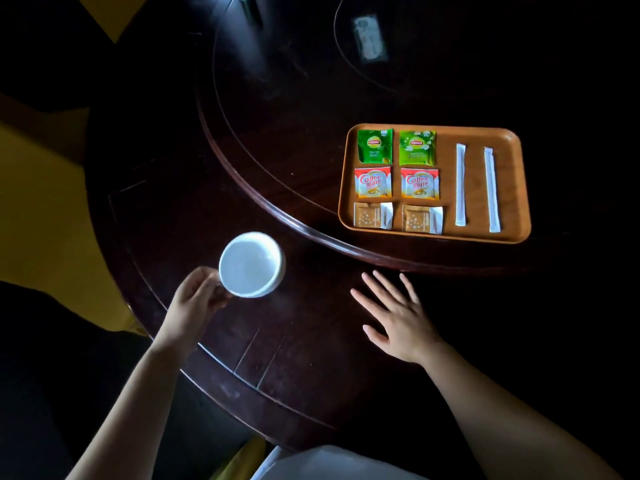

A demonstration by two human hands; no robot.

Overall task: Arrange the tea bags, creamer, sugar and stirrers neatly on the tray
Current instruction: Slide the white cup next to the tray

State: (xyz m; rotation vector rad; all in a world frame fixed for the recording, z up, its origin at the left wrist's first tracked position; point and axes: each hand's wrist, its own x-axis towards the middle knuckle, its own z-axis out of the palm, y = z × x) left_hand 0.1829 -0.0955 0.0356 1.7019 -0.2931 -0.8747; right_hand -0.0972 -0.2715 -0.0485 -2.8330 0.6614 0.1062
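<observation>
An orange-brown tray (pixel 446 188) lies on the raised inner part of the dark table. On it sit two green tea bags (pixel 375 146) (pixel 417 147), below them two red creamer sachets (pixel 373 182) (pixel 419 183), then two brown sugar packets (pixel 373 215) (pixel 421 219). Two white wrapped stirrers (pixel 460 184) (pixel 492 189) lie upright on the tray's right half. My left hand (pixel 199 294) grips a white cup (pixel 251 264) by its side, left of the tray. My right hand (pixel 394 315) hovers flat with fingers spread, below the tray.
The dark round wooden table (pixel 294 341) has a raised turntable rim (pixel 277 199) curving between the cup and the tray. A dark label-like object (pixel 369 38) lies far back. Yellow seating (pixel 41 209) is at the left.
</observation>
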